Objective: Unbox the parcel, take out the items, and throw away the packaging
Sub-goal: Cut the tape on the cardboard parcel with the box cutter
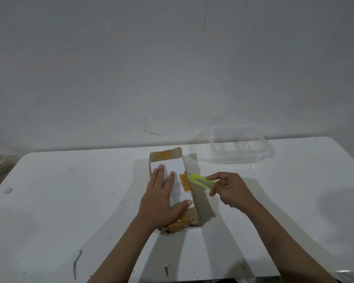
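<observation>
Pressing down flat with my left hand (161, 199) on the parcel (175, 190), fingers straight and spread a little, thumb out toward the near right edge of the white shipping label (177, 166). Parcel is a brown cardboard box, long axis running away from me, sitting on the white table (70, 201) roughly centre, sealed with tan tape (185, 181) at the far end, across the right side of the label, and over the near end. Near end looks crumpled, tape wrinkled there.

My right hand (230, 190) grips a yellow-green utility knife (204, 181), fingers curled round the handle, index finger lying along its top. The knife's front end points left toward the parcel's right edge, just beside the tape patch; cannot tell if it touches the box. A metal blade strip shows along the body; cannot tell how far the blade sticks out.

Clear plastic container (240, 146) stands on the far right part of the table, well apart from the parcel, close to the wall (172, 58). Table top has dark scuffs, a grey smear near left front, and a small tan tape scrap (166, 271) near the front edge between my forearms.
</observation>
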A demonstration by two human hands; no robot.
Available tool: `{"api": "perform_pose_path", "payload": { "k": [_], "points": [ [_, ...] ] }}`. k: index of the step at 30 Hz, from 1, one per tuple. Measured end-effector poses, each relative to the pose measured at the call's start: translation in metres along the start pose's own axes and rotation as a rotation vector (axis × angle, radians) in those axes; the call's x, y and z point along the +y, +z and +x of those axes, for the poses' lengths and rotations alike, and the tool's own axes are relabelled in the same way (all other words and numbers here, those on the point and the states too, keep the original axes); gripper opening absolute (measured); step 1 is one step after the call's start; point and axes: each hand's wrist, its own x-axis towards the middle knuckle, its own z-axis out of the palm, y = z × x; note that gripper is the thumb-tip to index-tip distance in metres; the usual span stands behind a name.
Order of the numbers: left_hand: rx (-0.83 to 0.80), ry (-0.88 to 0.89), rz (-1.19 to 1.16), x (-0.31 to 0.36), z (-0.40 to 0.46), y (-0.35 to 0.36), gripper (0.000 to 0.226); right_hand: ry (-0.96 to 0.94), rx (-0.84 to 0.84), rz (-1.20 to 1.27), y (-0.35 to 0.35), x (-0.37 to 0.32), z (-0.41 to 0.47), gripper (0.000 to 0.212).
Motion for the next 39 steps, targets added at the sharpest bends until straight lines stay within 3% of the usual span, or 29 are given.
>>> {"api": "perform_pose_path", "payload": {
  "k": [13, 29, 34, 39],
  "points": [
    [-0.004, 0.006, 0.011, -0.002, 0.002, 0.0, 0.102, -0.046, -0.056, -0.073, -0.012, -0.007, -0.005, 0.017],
    [-0.009, -0.007, -0.031, 0.001, 0.001, -0.001, 0.104, 0.022, 0.046, 0.108, 0.002, 0.021, -0.033, 0.017],
    [-0.003, -0.01, -0.032, 0.001, -0.001, -0.002, 0.104, 0.029, 0.167, 0.173, 0.007, 0.02, -0.022, 0.016],
    [0.002, -0.011, -0.05, 0.001, -0.001, -0.002, 0.104, 0.023, 0.119, 0.162, 0.017, 0.011, -0.01, 0.016]
  ]
}}
